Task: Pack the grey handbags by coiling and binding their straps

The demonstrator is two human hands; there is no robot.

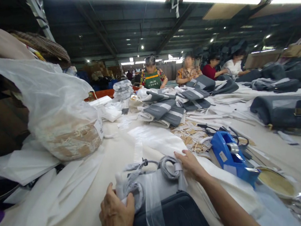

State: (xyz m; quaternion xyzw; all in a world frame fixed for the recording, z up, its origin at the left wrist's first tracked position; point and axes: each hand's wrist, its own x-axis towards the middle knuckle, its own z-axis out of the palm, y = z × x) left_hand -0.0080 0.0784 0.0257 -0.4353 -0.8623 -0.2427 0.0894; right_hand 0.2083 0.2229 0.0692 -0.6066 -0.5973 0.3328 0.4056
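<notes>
Close in front of me lies a dark navy bag (175, 217) with a clear plastic strip (153, 207) running over its front. Along its top edge are strap bundles wrapped in pale tissue or plastic. My left hand (117, 216) curves its thumb and fingers around the left wrapped strap bundle (138, 194). At the other end, my right hand (191, 164) has its fingertips against the coiled wrapped strap (169, 167). The right palm faces away, so part of that grip is hidden.
A large plastic bag of packets (71, 136) stands at left. On the right are a blue tape dispenser (227, 155) and a tape roll (276, 182). Folded grey bags (161, 111) and tags with strings (192, 137) lie beyond. Several people work across the table.
</notes>
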